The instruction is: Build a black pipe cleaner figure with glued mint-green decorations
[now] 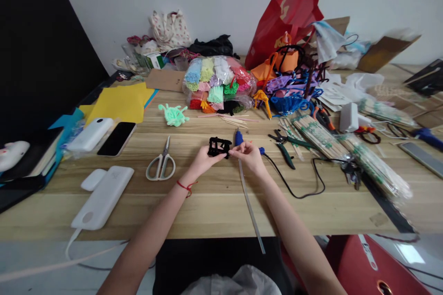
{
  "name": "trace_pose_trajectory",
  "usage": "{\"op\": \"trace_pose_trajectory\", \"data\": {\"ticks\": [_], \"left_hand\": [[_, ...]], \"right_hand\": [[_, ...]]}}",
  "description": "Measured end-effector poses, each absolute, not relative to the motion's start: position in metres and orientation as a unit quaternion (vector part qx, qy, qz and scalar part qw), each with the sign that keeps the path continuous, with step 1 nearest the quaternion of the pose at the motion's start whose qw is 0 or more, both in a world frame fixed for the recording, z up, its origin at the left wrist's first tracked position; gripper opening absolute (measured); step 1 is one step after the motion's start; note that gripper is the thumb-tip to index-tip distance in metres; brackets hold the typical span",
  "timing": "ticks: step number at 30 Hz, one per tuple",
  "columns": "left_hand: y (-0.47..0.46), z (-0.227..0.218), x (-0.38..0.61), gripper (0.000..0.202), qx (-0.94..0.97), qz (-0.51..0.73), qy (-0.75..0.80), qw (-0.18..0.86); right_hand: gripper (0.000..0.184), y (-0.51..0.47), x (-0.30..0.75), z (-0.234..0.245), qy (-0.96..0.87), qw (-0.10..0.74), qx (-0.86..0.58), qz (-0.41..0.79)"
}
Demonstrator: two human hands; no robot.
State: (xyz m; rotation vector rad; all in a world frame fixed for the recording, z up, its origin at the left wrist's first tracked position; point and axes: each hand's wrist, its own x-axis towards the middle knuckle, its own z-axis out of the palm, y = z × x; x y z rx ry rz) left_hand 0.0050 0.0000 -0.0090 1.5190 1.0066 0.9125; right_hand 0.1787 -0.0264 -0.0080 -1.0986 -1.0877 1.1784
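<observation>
My left hand [203, 161] is closed on a small black fuzzy frame [218, 146], box-shaped with open sides, apparently bent from pipe cleaners. From the other side, my right hand [249, 156] pinches at the lower right corner of the frame. Partly hidden behind my right hand lies a blue glue gun [238, 137], its nozzle pointing away from me. A long clear glue stick [249, 205] runs from it past the table's front edge. White-handled scissors [161, 166] rest left of my left hand. Further back sits a mint-green pipe-cleaner shape [174, 115].
Bundled colourful pipe cleaners [216, 83] stand at the back centre, with a tangled purple and blue pile [290, 94] beside them. Green-handled pliers [286, 154], a black cord [297, 196] and packs of wooden sticks [320, 138] lie right. A phone [116, 138] and white power bank [104, 198] lie left.
</observation>
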Motion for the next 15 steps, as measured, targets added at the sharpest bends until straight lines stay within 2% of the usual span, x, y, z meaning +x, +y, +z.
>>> {"op": "trace_pose_trajectory", "data": {"ticks": [2,5,9,15], "left_hand": [[0.000,-0.010,0.005,0.024,0.640,0.384,0.422,0.515],[0.001,-0.012,0.005,0.025,0.625,0.392,0.437,0.515],[0.003,-0.014,0.003,0.031,0.570,0.408,0.447,0.555],[0.005,-0.012,0.000,0.042,0.486,0.419,0.401,0.654]], "right_hand": [[0.052,-0.024,0.184,-0.008,-0.437,0.591,-0.471,0.487],[0.052,-0.019,0.203,-0.003,-0.368,0.676,-0.477,0.425],[0.051,-0.016,0.233,0.008,-0.252,0.752,-0.447,0.413],[0.043,-0.016,0.233,0.011,-0.269,0.740,-0.432,0.440]]}}
